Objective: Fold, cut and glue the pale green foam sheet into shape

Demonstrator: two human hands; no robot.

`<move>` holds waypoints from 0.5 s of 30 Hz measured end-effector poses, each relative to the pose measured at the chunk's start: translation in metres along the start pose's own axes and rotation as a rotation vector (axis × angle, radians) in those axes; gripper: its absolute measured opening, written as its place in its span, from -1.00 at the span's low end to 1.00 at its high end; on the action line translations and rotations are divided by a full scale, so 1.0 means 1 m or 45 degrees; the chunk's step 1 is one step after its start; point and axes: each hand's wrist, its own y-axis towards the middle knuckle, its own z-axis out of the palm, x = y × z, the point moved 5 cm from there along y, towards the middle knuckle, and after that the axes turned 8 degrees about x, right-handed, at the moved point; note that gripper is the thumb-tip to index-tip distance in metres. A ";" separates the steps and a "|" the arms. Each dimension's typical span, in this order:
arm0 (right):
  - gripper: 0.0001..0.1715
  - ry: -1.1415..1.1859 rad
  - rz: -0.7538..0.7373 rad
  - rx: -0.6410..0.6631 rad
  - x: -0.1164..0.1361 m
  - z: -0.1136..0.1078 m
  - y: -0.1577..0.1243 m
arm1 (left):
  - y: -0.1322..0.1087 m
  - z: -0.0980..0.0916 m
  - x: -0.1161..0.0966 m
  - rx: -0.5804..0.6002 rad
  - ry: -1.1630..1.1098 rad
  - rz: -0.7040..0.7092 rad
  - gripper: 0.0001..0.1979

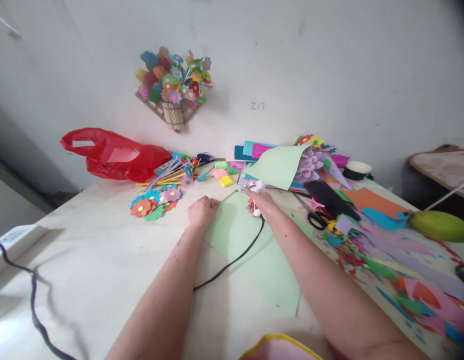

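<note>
A pale green foam sheet [262,260] lies flat on the table in front of me. My left hand [202,212] pinches the sheet's left edge near its upper corner. In my right hand [261,202] is a white hot glue gun [257,187] with an orange trigger, its tip at the sheet's upper edge. A black cord [241,256] runs from the gun's handle across the sheet and passes out of sight at my left forearm. Foam flowers [152,202] in several colours are piled left of my left hand.
A red plastic bag [119,155] and thin sticks [167,172] stand at the back left. Scissors [317,220], a black phone [331,200] and colourful scraps [370,260] spread along the right. A rolled green sheet [279,165] rests at the back. A power strip [17,245] lies far left.
</note>
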 end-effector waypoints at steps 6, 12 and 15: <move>-0.62 0.005 0.000 0.054 -0.001 0.002 -0.003 | 0.000 0.002 0.001 -0.019 0.008 0.003 -0.76; -0.64 0.000 0.013 0.142 0.003 0.005 -0.012 | 0.000 0.002 0.001 -0.011 0.020 0.003 -0.75; -0.66 0.028 0.003 0.178 0.005 0.006 -0.015 | -0.001 0.001 0.000 -0.003 0.019 0.007 -0.75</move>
